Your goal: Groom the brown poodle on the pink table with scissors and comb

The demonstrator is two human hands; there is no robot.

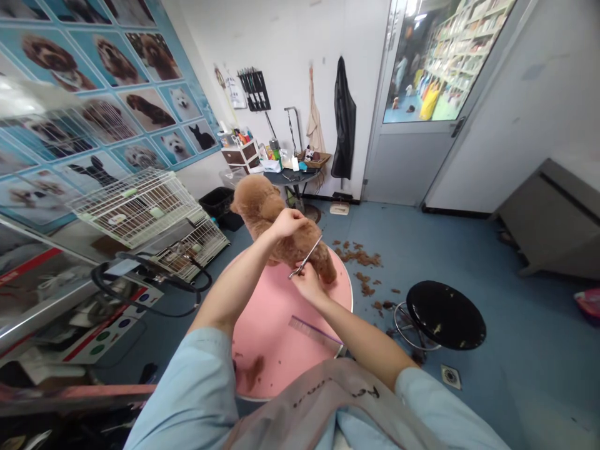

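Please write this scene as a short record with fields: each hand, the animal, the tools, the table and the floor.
Left hand: on the back of the brown dog; left hand finger grip unclear
Right hand: right hand holds scissors
Blades: at the dog's fur; contact unclear
Comb: purple-backed comb, lying on the table
Table: round pink table, under the dog
Floor: blue; brown hair clumps, black stool
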